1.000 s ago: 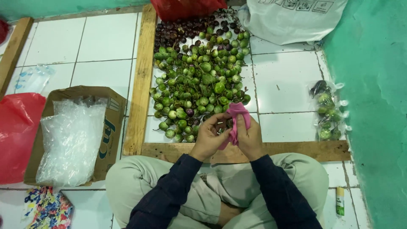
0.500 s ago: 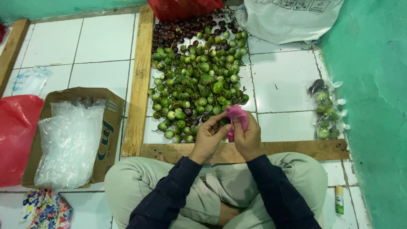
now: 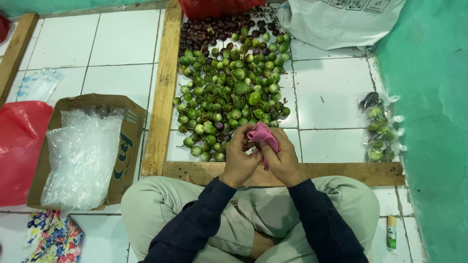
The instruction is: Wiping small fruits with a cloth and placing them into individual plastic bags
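The person sits cross-legged on the white tiled floor [image 3: 122,44], and both hands meet just above the near plank of the pale wooden frame [image 3: 341,170]. The left hand [image 3: 240,160] and the right hand [image 3: 282,160] are pressed close together, each pinching the small pink plastic bag [image 3: 262,132] that stands up between the fingertips, right at the near edge of the heap of small round green fruits [image 3: 229,97]. To my eye the step in hand is working that one bag open; the mouth looks bunched, so parting its two thin layers calls for a light rubbing pinch, not a tug. Counting round: one pink bag in the hands, one heap of green fruits far too many to number, one smaller patch of dark purple fruits [image 3: 204,31] behind it, one filled clear bag of green fruits [image 3: 380,131] by the green wall [image 3: 429,122], one brown cardboard box [image 3: 126,141] holding a wad of clear plastic bags [image 3: 80,156], one red plastic bag [image 3: 19,146] to its left, one white sack [image 3: 341,19] at the top.
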